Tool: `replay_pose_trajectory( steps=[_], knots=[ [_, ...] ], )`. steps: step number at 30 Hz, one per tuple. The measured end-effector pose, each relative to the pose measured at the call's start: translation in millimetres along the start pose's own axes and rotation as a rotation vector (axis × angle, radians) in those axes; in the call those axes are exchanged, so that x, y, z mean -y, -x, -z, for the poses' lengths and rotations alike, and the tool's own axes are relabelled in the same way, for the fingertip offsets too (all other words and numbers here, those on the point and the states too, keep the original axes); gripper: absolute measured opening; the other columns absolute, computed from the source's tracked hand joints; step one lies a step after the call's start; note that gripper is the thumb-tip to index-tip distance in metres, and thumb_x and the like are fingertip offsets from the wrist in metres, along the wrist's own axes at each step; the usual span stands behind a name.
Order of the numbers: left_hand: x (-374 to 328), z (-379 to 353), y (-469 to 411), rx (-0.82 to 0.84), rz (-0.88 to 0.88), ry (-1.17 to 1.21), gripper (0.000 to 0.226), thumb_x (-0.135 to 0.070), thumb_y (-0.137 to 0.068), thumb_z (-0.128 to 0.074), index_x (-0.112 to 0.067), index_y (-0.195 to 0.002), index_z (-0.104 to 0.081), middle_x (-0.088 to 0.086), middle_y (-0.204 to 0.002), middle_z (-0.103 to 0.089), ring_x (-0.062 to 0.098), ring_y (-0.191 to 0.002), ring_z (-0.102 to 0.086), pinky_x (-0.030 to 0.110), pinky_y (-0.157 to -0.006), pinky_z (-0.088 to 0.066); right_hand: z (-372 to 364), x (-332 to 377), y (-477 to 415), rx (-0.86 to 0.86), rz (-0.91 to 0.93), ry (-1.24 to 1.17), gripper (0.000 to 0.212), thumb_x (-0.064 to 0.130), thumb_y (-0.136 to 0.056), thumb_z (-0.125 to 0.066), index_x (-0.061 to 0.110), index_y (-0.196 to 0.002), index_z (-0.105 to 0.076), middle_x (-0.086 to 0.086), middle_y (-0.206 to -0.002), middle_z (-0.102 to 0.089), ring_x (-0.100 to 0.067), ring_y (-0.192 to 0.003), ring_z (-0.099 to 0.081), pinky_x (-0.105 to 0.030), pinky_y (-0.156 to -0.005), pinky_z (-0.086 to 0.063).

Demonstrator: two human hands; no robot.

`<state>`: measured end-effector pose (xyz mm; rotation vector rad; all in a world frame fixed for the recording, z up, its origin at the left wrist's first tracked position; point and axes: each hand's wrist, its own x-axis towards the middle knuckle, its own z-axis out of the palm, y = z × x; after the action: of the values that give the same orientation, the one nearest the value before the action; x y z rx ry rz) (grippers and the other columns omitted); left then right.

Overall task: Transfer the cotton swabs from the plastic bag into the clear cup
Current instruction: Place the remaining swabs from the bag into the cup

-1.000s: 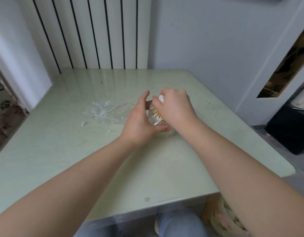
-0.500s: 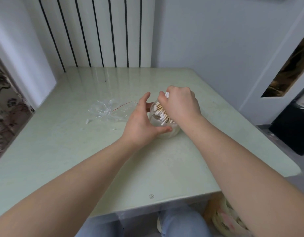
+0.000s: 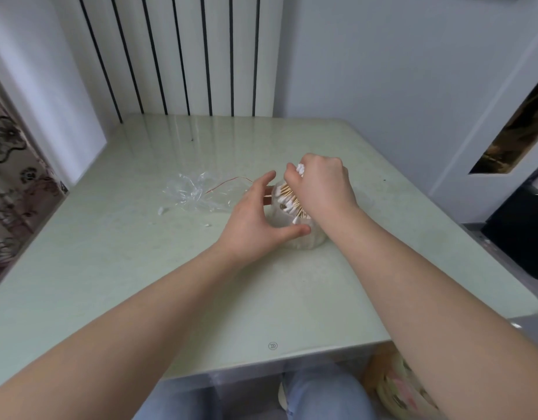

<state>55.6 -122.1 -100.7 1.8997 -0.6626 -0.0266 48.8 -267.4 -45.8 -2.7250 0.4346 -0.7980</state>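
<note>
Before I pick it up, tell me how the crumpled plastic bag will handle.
The plastic bag lies crumpled and slack, so it is probably floppy and would sag when lifted. It looks thin and clear, so likely very light. On the glossy table a push may skid or bunch it.

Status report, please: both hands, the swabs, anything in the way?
Left hand holds clear cup on table. Right hand grips cotton swabs, lower ends inside cup. Plastic bag lies apart, left; nothing in the way.

Small round stamp (image 3: 272, 346) on table (image 3: 140, 268) near front edge; characters too small to read.
</note>
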Motion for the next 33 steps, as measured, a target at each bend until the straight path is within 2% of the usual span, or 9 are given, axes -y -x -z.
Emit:
replay_pose_trajectory(
  steps=[4,8,13,16,20,25,28,31,33],
  knots=[
    [7.4,10.4,2.5,0.065,-0.006,0.094,0.088,-0.045,-0.073,-0.088,-0.034,-0.146,-0.040,-0.021,-0.138,-0.051,-0.009,-0.124,-0.050,0.034,-0.097,-0.055,2.5,0.6,0.8,0.025,-0.012,-0.023,0.035,0.042,-0.096,-0.049,0.012,-0.078,-0.051,-0.009,-0.070,-0.048,-0.036,-0.075,-0.049,-0.032,-0.065,-0.034],
    [8.4,14.3,0.7,0.048,-0.026,0.095,0.064,-0.062,-0.070,-0.077,-0.039,-0.125,-0.053,-0.026,-0.131,-0.057,-0.002,-0.123,-0.057,0.041,-0.091,-0.058,4.1,-1.6,-0.3,0.037,-0.042,-0.090,0.039,0.043,-0.093,-0.051,0.009,-0.075,-0.054,-0.011,-0.071,-0.055,-0.035,-0.072,-0.051,-0.031,-0.062,-0.033],
    [7.1,14.6,0.1,0.035,-0.065,0.008,0.030,-0.047,-0.084,-0.077,-0.046,-0.106,-0.057,-0.029,-0.119,-0.061,-0.013,-0.115,-0.055,0.038,-0.089,-0.057,12.1,-5.3,-2.5,0.079,-0.073,-0.213,0.044,0.042,-0.088,-0.056,0.012,-0.059,-0.045,-0.004,-0.054,-0.044,-0.023,-0.055,-0.043,-0.031,-0.048,-0.030],
    [8.8,15.0,0.7,0.016,-0.064,-0.006,0.029,-0.059,-0.080,-0.073,-0.046,-0.102,-0.058,-0.031,-0.116,-0.062,-0.008,-0.114,-0.058,0.038,-0.093,-0.056,19.4,-8.5,-4.8,0.117,-0.098,-0.230,0.047,0.046,-0.087,-0.057,0.009,-0.060,-0.045,-0.004,-0.053,-0.042,-0.023,-0.054,-0.042,-0.029,-0.049,-0.033],
    [6.4,14.0,1.3,0.001,-0.053,0.002,0.035,-0.069,-0.073,-0.067,-0.046,-0.098,-0.058,-0.033,-0.110,-0.063,-0.006,-0.113,-0.060,0.036,-0.092,-0.056,23.5,-11.6,-6.6,0.170,-0.126,-0.279,0.056,0.055,-0.081,-0.060,0.001,-0.069,-0.054,-0.011,-0.059,-0.053,-0.031,-0.057,-0.059,-0.036,-0.056,-0.048],
    [9.1,11.1,-0.5,-0.004,-0.070,-0.011,0.023,-0.065,-0.079,-0.065,-0.047,-0.090,-0.056,-0.021,-0.103,-0.067,0.004,-0.115,-0.062,0.041,-0.089,-0.055,31.5,-13.6,-7.6,0.239,-0.158,-0.333,0.054,0.063,-0.073,-0.073,0.011,-0.067,-0.057,0.000,-0.057,-0.059,-0.015,-0.045,-0.052,-0.026,-0.049,-0.040],
    [10.5,10.6,-1.1,-0.007,-0.078,-0.030,0.022,-0.065,-0.081,-0.063,-0.047,-0.089,-0.055,-0.020,-0.101,-0.067,0.004,-0.115,-0.062,0.041,-0.090,-0.055,31.5,-14.5,-7.0,0.272,-0.158,-0.317,0.049,0.059,-0.068,-0.080,0.017,-0.065,-0.054,0.002,-0.060,-0.060,-0.013,-0.048,-0.054,-0.026,-0.049,-0.038],
    [11.1,9.6,-2.3,-0.014,-0.079,-0.041,0.020,-0.063,-0.084,-0.062,-0.044,-0.087,-0.056,-0.017,-0.102,-0.069,0.005,-0.114,-0.063,0.046,-0.093,-0.055,32.0,-18.5,-7.0,0.232,-0.179,-0.356,0.047,0.056,-0.067,-0.082,0.017,-0.064,-0.055,0.002,-0.060,-0.061,-0.013,-0.049,-0.054,-0.025,-0.049,-0.038],
    [10.2,8.9,-2.9,-0.021,-0.065,-0.050,0.020,-0.062,-0.085,-0.062,-0.043,-0.086,-0.056,-0.015,-0.103,-0.069,0.004,-0.113,-0.063,0.043,-0.094,-0.054,32.2,-18.8,-6.6,0.196,-0.182,-0.370,0.049,0.055,-0.068,-0.081,0.016,-0.063,-0.053,0.002,-0.058,-0.058,-0.013,-0.048,-0.051,-0.025,-0.047,-0.036]
  ],
)
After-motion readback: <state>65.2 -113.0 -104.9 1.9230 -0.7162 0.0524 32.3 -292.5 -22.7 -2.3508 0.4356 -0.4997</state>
